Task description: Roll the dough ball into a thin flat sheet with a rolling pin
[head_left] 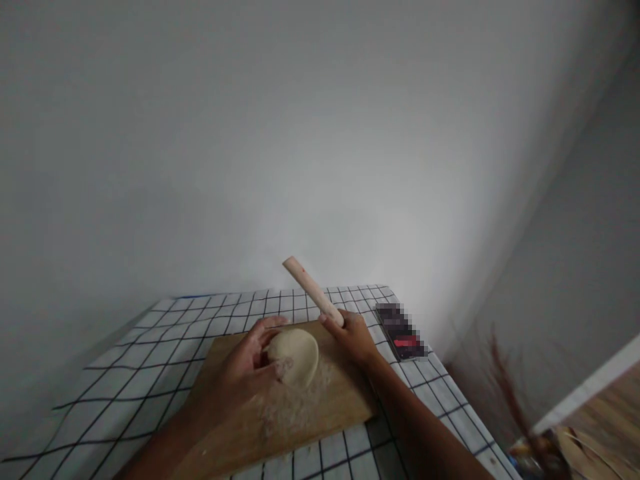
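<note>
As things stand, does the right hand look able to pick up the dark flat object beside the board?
Probably not directly: the right hand is holding the rolling pin. However, the dark flat object lies close by on the checked cloth, with nothing visible between, so an emptied hand could likely reach it.

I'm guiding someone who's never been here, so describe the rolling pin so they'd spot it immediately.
On the checked cloth by the wall lies a board. Near its far right corner, the right hand grips the rolling pin, whose free end points up and left. It's the only long, pale rod; the dough in the left hand is round.
</note>
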Motion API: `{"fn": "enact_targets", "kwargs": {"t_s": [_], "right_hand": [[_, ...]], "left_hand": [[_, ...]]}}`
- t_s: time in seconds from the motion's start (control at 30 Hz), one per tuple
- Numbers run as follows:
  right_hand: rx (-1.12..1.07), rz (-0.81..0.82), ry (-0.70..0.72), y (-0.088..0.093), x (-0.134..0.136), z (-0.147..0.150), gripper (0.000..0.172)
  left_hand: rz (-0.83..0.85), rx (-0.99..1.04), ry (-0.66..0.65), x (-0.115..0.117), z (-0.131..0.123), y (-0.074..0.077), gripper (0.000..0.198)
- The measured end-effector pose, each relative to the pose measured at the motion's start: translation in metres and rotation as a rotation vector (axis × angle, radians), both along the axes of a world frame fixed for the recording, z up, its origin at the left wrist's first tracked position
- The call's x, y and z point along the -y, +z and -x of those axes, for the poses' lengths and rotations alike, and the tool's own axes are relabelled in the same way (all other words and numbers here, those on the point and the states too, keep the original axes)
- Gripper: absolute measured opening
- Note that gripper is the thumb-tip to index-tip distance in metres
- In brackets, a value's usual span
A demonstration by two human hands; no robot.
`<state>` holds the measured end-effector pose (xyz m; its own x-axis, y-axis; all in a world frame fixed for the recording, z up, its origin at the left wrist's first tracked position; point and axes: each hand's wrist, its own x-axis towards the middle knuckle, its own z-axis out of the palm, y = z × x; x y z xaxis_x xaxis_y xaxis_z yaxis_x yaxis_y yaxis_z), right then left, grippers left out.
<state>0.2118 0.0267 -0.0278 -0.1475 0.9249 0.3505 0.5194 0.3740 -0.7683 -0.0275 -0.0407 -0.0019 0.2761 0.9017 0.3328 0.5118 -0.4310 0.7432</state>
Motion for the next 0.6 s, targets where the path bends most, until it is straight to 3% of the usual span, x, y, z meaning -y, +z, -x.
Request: {"fn": "enact_targets", "kwargs": {"t_s": [0.1, 0.27, 0.47, 0.6], "right_hand": [[-0.031, 0.004, 0.003, -0.001, -0.001, -0.002, 0.055], [-0.041, 0.003, 0.011, -0.001, -0.001, -0.002, 0.054], [-0.044, 0.001, 0.003, 0.001, 0.001, -0.003, 0.055], [-0.042, 0.012, 0.016, 0.002, 0.002, -0.003, 0.054]], "left_hand": [[0.287, 0.338, -0.049, -0.006, 0.009, 0.008, 0.055], [0.431, 0.431, -0.027, -0.014, 0.018, 0.000, 0.082], [0.352, 0.331, -0.043, -0.015, 0.015, -0.007, 0.064], [0.371, 0.340, -0.076, -0.012, 0.007, -0.007, 0.065]]}}
